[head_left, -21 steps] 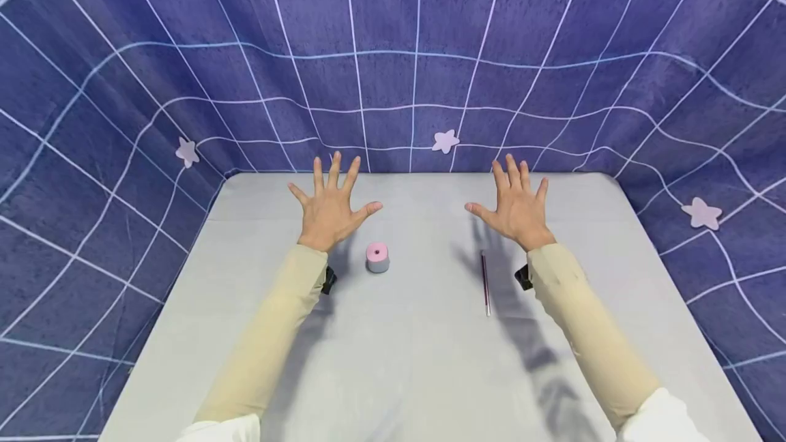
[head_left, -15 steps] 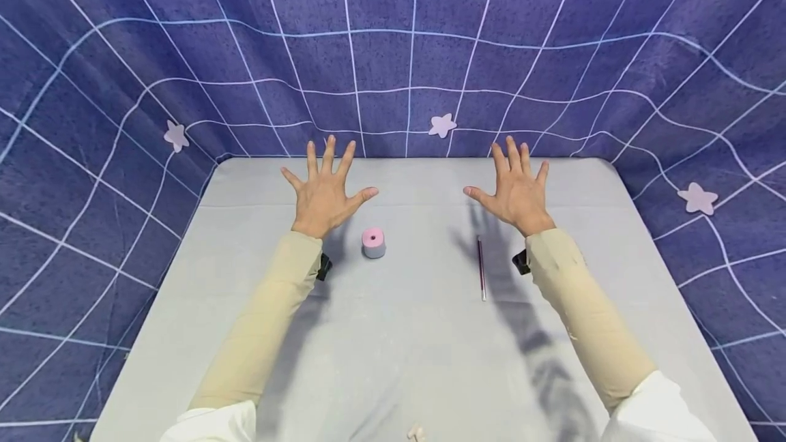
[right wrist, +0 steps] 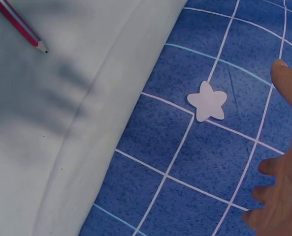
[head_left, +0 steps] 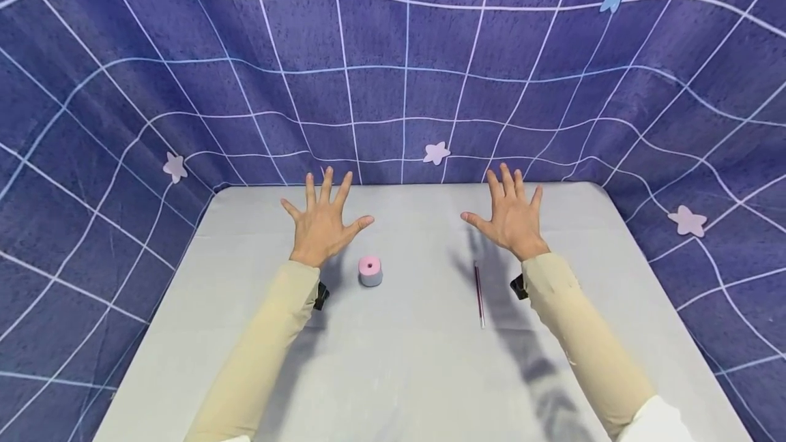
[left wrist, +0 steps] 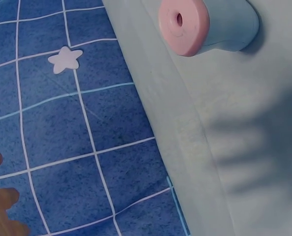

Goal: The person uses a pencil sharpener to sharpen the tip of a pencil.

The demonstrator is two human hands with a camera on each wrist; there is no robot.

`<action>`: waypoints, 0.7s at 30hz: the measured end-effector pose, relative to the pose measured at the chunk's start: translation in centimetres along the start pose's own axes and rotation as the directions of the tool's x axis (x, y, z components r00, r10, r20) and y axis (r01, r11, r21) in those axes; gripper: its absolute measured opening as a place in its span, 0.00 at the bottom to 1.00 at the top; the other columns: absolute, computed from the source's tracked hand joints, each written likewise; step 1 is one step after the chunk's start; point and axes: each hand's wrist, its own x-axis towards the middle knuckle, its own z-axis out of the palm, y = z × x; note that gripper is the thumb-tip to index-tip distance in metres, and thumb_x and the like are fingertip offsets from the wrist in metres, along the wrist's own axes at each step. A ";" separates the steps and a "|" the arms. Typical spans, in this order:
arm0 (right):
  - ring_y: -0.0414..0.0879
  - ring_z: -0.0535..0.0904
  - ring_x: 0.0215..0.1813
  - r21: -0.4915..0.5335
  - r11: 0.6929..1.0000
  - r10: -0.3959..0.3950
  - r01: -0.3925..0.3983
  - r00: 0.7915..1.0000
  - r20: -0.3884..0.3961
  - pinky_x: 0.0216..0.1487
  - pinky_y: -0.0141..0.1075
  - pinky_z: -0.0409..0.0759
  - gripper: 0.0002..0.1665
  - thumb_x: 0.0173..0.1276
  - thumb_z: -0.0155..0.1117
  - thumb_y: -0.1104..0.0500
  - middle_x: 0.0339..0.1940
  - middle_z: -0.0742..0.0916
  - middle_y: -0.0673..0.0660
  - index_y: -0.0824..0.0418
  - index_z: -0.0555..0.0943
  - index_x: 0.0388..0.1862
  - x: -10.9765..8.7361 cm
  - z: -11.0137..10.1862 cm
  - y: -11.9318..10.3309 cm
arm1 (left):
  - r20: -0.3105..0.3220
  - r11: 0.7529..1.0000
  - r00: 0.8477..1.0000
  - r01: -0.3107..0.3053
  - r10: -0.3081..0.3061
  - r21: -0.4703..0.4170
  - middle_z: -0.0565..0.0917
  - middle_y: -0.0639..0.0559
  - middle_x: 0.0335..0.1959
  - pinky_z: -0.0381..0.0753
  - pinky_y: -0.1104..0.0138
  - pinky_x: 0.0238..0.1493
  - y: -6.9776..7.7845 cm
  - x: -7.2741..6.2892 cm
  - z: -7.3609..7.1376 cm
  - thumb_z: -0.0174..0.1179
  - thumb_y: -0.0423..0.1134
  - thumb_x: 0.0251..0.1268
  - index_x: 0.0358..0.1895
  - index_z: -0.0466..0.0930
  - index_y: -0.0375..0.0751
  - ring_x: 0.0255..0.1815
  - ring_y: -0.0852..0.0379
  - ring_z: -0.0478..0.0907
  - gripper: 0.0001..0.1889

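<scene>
Both hands hover over the table with fingers spread and nothing in them. My left hand (head_left: 322,227) is nearest a small pencil sharpener (head_left: 370,271), which stands just right of its wrist. In the left wrist view the sharpener (left wrist: 219,24) shows a pink top with a round hole and a grey-blue body. Below and left of my right hand (head_left: 514,224) lies a pencil (head_left: 479,295), dark red and slim. The right wrist view shows the pencil's (right wrist: 20,22) sharpened tip. Neither hand touches either thing.
A pale grey cloth covers the table (head_left: 399,374). Blue curtain (head_left: 381,94) with white grid lines and stars hangs behind the table and along both sides. Shadows of the arms fall across the tabletop.
The head view has tilted, so the whole scene shifts down then up in frame. Hands, sharpener and pencil keep their places relative to each other.
</scene>
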 end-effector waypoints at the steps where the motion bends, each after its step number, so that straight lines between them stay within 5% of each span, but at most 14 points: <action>1: 0.63 0.40 0.78 0.003 1.000 0.002 -0.002 1.000 0.003 0.67 0.72 0.37 0.61 0.58 0.53 0.25 0.79 0.48 0.63 0.58 0.47 0.77 0.0 0.2 0.0 | 0.001 1.000 1.000 -0.001 0.001 0.001 0.41 0.47 0.79 0.33 0.20 0.54 -0.1 -0.1 0.2 0.43 0.77 0.55 0.77 0.40 0.62 0.77 0.35 0.31 0.48; 16: 0.64 0.42 0.77 0.004 1.000 -0.004 0.004 0.999 -0.034 0.66 0.73 0.38 0.59 0.59 0.55 0.27 0.78 0.51 0.65 0.60 0.48 0.77 -0.3 0.6 0.6 | 0.019 0.999 1.000 0.015 -0.014 -0.042 0.40 0.48 0.79 0.34 0.21 0.54 -0.2 -0.5 1.4 0.42 0.77 0.56 0.77 0.41 0.62 0.77 0.36 0.29 0.48; 21: 0.65 0.45 0.77 0.071 0.997 -0.001 0.006 0.997 -0.073 0.66 0.72 0.44 0.57 0.60 0.56 0.29 0.77 0.53 0.65 0.61 0.51 0.76 -0.7 1.1 0.5 | -0.003 0.998 1.000 -0.003 0.003 -0.056 0.44 0.46 0.78 0.41 0.21 0.56 -0.3 -0.7 1.3 0.47 0.73 0.59 0.77 0.41 0.61 0.77 0.34 0.36 0.46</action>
